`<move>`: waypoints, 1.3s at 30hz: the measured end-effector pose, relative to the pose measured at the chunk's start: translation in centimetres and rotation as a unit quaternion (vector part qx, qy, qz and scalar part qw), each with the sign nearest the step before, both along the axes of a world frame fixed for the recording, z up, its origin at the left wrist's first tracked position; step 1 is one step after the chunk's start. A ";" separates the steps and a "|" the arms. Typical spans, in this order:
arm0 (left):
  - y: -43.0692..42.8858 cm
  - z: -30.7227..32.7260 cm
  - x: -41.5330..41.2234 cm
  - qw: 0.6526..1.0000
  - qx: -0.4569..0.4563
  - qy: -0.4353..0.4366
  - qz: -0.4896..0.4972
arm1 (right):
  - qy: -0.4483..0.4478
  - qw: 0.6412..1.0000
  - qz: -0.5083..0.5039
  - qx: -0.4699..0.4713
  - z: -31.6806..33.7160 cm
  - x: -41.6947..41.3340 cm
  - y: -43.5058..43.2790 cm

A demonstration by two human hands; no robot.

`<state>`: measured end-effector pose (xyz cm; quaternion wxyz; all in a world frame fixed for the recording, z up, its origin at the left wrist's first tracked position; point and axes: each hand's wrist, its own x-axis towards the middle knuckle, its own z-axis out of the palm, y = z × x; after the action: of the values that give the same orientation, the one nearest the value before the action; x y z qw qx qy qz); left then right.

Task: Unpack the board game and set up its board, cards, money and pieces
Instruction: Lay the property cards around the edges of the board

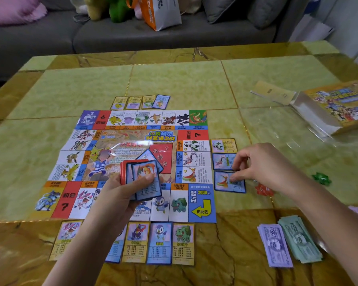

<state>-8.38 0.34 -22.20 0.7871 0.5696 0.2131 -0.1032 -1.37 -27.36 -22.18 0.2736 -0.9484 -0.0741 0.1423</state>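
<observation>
1. One paper board (pixel 132 145) lies flat in the middle of the table (pixel 184 83). A ring of creature squares runs round a central picture with a red panel.
2. Twelve cards lie face up just outside it. The far row (pixel 140 102) has four and the right row (pixel 223 145) has three. The near row (pixel 159 243) has five, one of them half hidden by a forearm.
3. Two money stacks, the purple stack (pixel 276 244) and the green stack (pixel 301 238), lie side by side at the table's near right. Two small pieces, the red piece (pixel 264 190) and the green piece (pixel 321 178), sit right of the board.
4. The left hand (pixel 120 195), fingers and thumb curled, grips a fanned deck (pixel 142 178) over the board. A blue card is on top, with red ones behind.
5. The right hand (pixel 256 162) has bent fingers, with the tips on the nearest blue card (pixel 223 182) of the right row. Whether it pinches or only presses, I cannot tell.
6. The game box (pixel 343 106) lies at the far right, and a grey sofa (pixel 112 38) stands beyond the table.
</observation>
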 end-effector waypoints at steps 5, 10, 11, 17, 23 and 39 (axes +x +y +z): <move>0.0 -0.1 0.1 1.000 0.005 0.001 0.001 | 0.008 1.000 0.026 -0.007 0.1 0.3 -0.2; 0.2 -0.2 0.0 1.000 -0.003 0.007 0.005 | 0.022 0.997 0.062 -0.033 0.5 1.0 -0.2; 0.2 -0.1 0.0 1.000 -0.004 0.008 0.005 | 0.021 0.997 0.064 -0.035 0.6 1.1 -0.2; 0.2 -0.2 0.0 1.000 0.004 0.011 0.008 | 0.010 0.998 0.059 -0.019 0.3 1.3 -0.3; 0.0 -0.1 0.1 1.000 0.009 0.013 0.006 | 0.004 0.999 0.034 0.005 -0.1 1.0 -0.5; -2.1 0.8 -0.7 1.000 0.020 -0.003 0.002 | 0.017 0.965 0.004 0.260 2.5 -4.5 7.1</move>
<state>-9.11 -1.78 -21.39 0.7764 0.5851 0.2140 -0.0955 -5.91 -20.30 -19.73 0.5117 -0.8416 -0.1077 0.1350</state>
